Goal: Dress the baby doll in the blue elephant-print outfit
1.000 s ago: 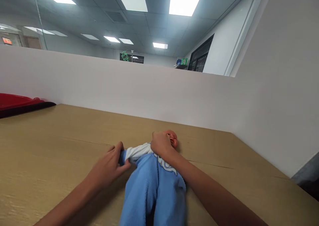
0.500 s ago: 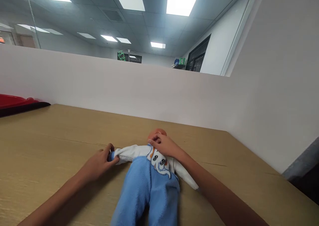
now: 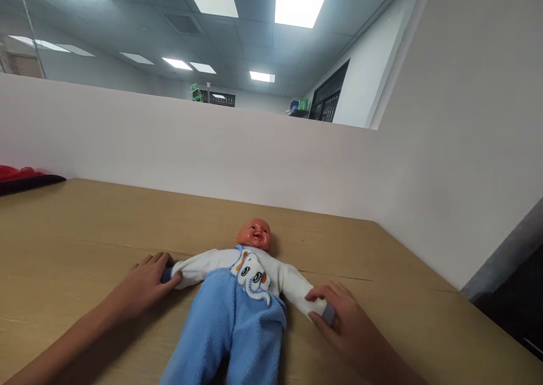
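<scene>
A baby doll (image 3: 254,233) lies on its back, head toward the wall. It wears a blue and white fleece outfit (image 3: 216,303) with an elephant patch (image 3: 253,277) on the chest. Both sleeves are spread outward. My left hand (image 3: 146,280) holds the end of the white sleeve (image 3: 190,271) on the left, thumb and fingers around its blue cuff. Around the cuff of the other white sleeve (image 3: 294,289) are the thumb and fingers of my right hand (image 3: 345,317). The lower ends of the trouser legs fall outside the view.
The doll rests on a brown tabletop (image 3: 110,221) with creases across it. A red object with a dark edge (image 3: 29,177) sits at the far left. Behind the table runs a white wall (image 3: 190,147), with a window opening above it.
My right hand has moved from the doll's head and neck down to the right-hand sleeve's cuff, uncovering the head. My left hand stays on its cuff. The view has shifted slightly.
</scene>
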